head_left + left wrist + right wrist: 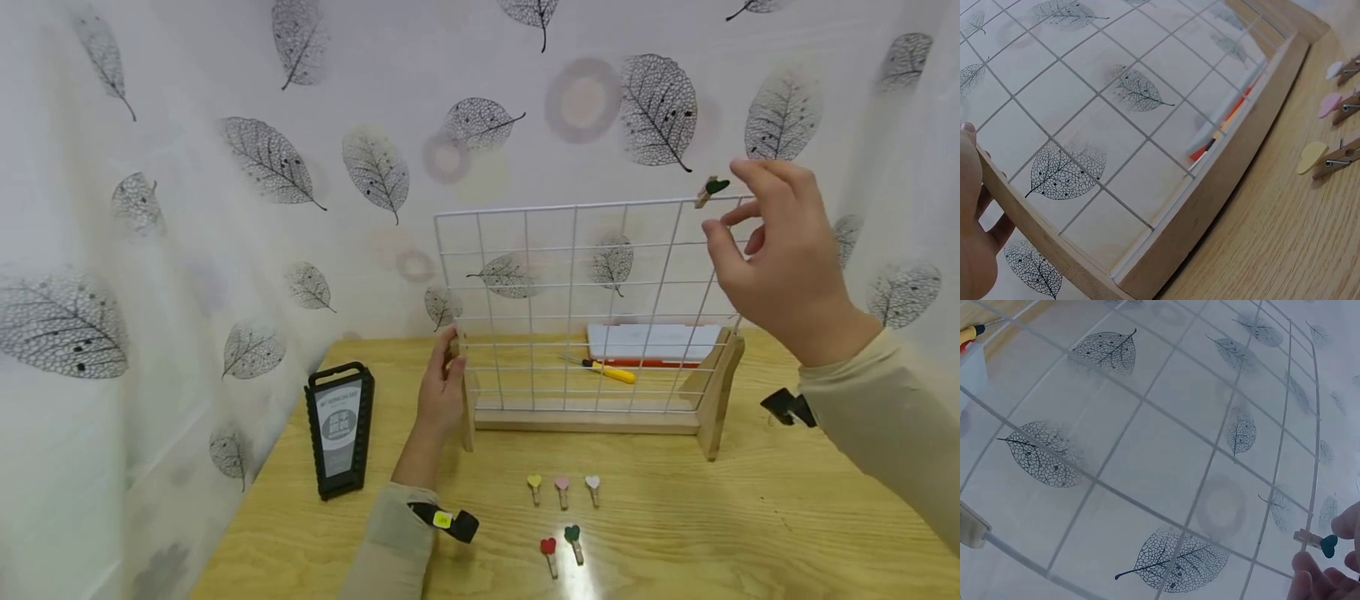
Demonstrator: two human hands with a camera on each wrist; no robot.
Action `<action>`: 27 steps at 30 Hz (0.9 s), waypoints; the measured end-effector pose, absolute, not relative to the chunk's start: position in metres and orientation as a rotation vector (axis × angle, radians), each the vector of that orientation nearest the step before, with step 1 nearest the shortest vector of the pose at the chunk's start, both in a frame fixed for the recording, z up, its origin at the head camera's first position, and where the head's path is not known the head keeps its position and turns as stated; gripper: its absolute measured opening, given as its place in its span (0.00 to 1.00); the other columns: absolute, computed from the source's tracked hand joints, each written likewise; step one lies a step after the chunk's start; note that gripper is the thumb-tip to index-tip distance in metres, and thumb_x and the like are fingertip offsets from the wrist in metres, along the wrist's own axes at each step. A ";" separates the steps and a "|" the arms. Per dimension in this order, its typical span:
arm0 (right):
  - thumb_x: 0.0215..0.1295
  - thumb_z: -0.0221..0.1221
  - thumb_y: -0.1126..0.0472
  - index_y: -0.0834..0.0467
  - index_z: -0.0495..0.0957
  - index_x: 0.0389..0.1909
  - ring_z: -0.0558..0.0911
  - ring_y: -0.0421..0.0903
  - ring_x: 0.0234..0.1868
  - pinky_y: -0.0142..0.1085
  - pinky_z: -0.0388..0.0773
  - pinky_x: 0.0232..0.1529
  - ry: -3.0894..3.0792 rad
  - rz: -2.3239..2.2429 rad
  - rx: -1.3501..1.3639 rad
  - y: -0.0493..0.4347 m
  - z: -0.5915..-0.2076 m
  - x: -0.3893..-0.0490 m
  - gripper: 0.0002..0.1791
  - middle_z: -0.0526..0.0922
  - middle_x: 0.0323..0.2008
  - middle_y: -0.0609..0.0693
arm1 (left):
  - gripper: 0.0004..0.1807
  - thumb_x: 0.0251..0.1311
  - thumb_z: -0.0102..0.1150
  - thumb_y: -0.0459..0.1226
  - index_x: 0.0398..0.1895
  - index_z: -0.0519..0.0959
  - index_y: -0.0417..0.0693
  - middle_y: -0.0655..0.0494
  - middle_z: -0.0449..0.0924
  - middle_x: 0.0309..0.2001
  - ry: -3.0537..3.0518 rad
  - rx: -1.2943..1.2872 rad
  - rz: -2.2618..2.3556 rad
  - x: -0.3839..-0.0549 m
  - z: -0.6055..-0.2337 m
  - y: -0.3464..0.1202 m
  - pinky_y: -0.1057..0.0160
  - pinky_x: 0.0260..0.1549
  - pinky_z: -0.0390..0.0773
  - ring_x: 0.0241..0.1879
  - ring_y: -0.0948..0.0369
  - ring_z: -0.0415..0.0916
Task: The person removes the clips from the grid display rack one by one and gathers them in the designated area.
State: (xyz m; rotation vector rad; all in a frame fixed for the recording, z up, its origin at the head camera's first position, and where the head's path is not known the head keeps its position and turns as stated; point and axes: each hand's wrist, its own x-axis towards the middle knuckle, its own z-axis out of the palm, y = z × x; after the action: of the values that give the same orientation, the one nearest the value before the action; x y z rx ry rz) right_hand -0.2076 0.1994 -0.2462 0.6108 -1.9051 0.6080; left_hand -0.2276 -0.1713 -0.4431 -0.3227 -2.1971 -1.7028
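Observation:
A white wire grid rack [573, 206] with a wooden base stands on the table. My left hand [442, 396] holds the wooden upright [1029, 219] at the rack's left end, thumb on the near side. At the top right of the grid, a small wooden clothespin with a green heart [716, 187] sits on the top wire. My right hand [787, 250] is right beside this clothespin, with thumb and index finger spread apart around it. In the right wrist view the green-heart clothespin [1316, 541] shows between the fingertips, its wooden end across the wire.
In front of the rack lie clothespins with yellow [534, 482], pink [562, 483], white [592, 482], red [548, 546] and green hearts [573, 533]. Behind it are a yellow-handled screwdriver [615, 373] and a white case [652, 343]. A black-framed case [341, 429] lies at left.

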 end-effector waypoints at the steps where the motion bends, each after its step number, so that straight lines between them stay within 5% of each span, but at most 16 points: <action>1: 0.66 0.60 0.69 0.63 0.70 0.69 0.75 0.28 0.41 0.20 0.61 0.39 -1.934 0.604 0.599 0.200 -0.242 -0.208 0.29 0.73 0.63 0.64 | 0.27 0.79 0.44 0.42 0.79 0.58 0.57 0.41 0.69 0.66 -2.195 -0.324 -1.702 -0.228 -0.443 -0.171 0.43 0.58 0.70 0.63 0.46 0.69; 5: 0.69 0.57 0.66 0.63 0.72 0.68 0.65 0.14 0.39 0.19 0.62 0.38 -2.040 0.618 0.581 0.202 -0.230 -0.210 0.26 0.79 0.58 0.62 | 0.28 0.79 0.43 0.43 0.79 0.57 0.54 0.43 0.70 0.65 -2.192 -0.323 -1.691 -0.228 -0.442 -0.171 0.45 0.55 0.73 0.60 0.46 0.71; 16: 0.69 0.58 0.65 0.62 0.84 0.50 0.67 0.20 0.30 0.21 0.63 0.33 -2.083 0.668 0.533 0.203 -0.226 -0.209 0.12 0.86 0.39 0.55 | 0.28 0.80 0.42 0.43 0.79 0.56 0.57 0.42 0.68 0.66 -2.228 -0.299 -1.719 -0.225 -0.439 -0.169 0.45 0.56 0.71 0.60 0.45 0.70; 22: 0.64 0.62 0.73 0.67 0.86 0.43 0.69 0.18 0.37 0.19 0.65 0.40 -1.926 0.678 0.612 0.200 -0.230 -0.215 0.09 0.87 0.37 0.60 | 0.28 0.81 0.39 0.39 0.81 0.52 0.56 0.41 0.66 0.68 -2.295 -0.229 -1.744 -0.219 -0.433 -0.171 0.45 0.53 0.72 0.59 0.44 0.71; 27: 0.64 0.62 0.74 0.68 0.86 0.42 0.69 0.20 0.34 0.19 0.63 0.35 -1.872 0.706 0.580 0.204 -0.235 -0.217 0.08 0.87 0.36 0.61 | 0.29 0.81 0.38 0.37 0.81 0.51 0.53 0.36 0.65 0.68 -2.292 -0.279 -1.758 -0.220 -0.432 -0.168 0.45 0.53 0.72 0.59 0.42 0.70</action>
State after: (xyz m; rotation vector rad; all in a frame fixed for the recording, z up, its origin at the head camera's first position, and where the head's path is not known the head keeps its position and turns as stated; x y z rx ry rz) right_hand -0.2166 0.2035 -0.2348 0.5800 -1.8725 0.7061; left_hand -0.2199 -0.1684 -0.4319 -0.2793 -2.2923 -1.7579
